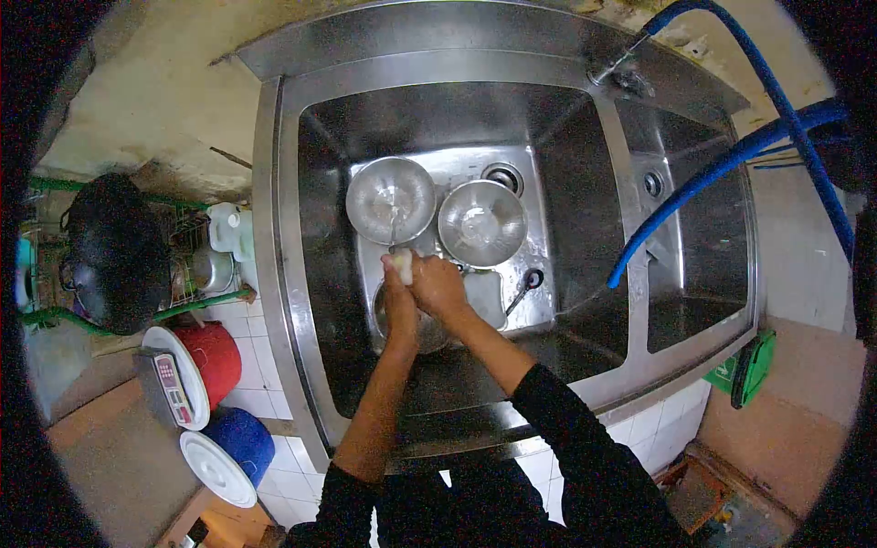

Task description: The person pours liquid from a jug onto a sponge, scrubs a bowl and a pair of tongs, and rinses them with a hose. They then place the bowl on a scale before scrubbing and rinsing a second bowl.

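Note:
My left hand (399, 290) and my right hand (437, 285) are close together over the steel sink (585, 301), fingers closed around a small pale yellowish item (403, 266), too small to name. Just beyond them lies a round metal bowl (391, 196). To its right rests a second metal bowl (482, 222), beside the drain (502, 178). Under my hands and wrists a third round metal vessel (432, 336) is partly hidden. A dark ladle-like utensil (532, 279) lies on the sink floor at the right.
A blue hose (708, 178) hangs over the smaller right basin (694, 301). Left of the sink are a black wok (114, 254), a red bucket (215, 361), a scale (169, 388) and a blue bucket (242, 443). A green bin (754, 368) stands at the right.

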`<state>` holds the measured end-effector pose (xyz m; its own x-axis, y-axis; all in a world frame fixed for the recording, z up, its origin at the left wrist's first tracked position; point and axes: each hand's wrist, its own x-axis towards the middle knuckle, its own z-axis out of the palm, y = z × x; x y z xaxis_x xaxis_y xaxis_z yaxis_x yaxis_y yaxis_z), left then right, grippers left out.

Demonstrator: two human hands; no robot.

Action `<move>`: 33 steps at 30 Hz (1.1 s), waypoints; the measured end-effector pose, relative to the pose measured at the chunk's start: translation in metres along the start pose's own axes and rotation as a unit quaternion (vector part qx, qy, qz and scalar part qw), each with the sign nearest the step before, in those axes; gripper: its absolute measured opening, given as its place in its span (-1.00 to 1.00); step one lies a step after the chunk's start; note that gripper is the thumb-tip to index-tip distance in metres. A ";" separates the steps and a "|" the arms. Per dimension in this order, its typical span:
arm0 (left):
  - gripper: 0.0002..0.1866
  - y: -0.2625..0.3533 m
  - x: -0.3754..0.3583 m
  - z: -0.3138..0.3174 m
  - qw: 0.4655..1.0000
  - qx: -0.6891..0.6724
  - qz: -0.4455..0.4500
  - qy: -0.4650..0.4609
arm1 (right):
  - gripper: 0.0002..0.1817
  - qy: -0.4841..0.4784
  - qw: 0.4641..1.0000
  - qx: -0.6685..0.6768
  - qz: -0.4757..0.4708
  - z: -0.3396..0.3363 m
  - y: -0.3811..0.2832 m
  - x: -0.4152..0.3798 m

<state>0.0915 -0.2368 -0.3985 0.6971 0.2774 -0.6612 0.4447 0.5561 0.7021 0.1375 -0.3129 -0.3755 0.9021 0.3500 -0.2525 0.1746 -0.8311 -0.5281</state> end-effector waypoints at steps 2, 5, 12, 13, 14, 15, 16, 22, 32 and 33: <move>-0.35 0.006 0.015 0.003 0.990 0.089 -0.094 0.053 | -0.75 -0.003 0.999 -0.035 0.000 -0.009 -0.003 -0.003; -0.39 0.014 0.030 -0.007 0.994 0.102 -0.023 -0.039 | -0.72 -0.079 0.991 -0.061 -0.086 -0.017 0.000 -0.007; -0.51 0.033 0.004 0.027 0.914 0.392 0.060 -0.081 | -0.52 0.008 0.994 -0.089 -0.069 -0.041 0.003 -0.025; -0.52 0.036 -0.004 0.039 0.978 0.186 0.046 -0.088 | -0.54 0.044 0.998 0.035 0.033 -0.045 0.000 -0.028; -0.44 0.027 0.002 0.040 0.996 0.071 0.024 -0.042 | -0.56 0.078 0.976 0.157 0.133 -0.048 0.000 -0.029; -0.35 0.022 0.005 0.044 0.999 -0.047 0.013 0.008 | -0.56 0.076 0.976 0.157 0.132 -0.046 0.004 -0.031; -0.35 0.017 0.006 0.044 0.999 -0.046 0.013 0.010 | -0.59 0.087 0.956 0.253 0.122 -0.039 0.009 -0.034; -0.42 -0.011 0.030 0.030 0.979 -0.163 -0.091 -0.075 | -0.64 -0.012 0.989 0.056 0.137 -0.041 0.061 -0.066; -0.54 -0.164 0.105 -0.097 0.858 -0.423 -0.293 -0.007 | -0.62 -0.037 0.945 -0.099 0.310 -0.042 0.215 -0.115; -0.56 -0.179 0.118 -0.113 0.839 -0.474 -0.241 -0.115 | -0.61 -0.075 0.940 -0.080 0.322 -0.057 0.203 -0.112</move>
<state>0.0303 -0.2151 -0.6319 0.7039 -0.2567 -0.6623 0.1343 0.9637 -0.2308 0.0943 -0.5454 -0.4085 0.7778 -0.2010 -0.5955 -0.3205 -0.9419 -0.1007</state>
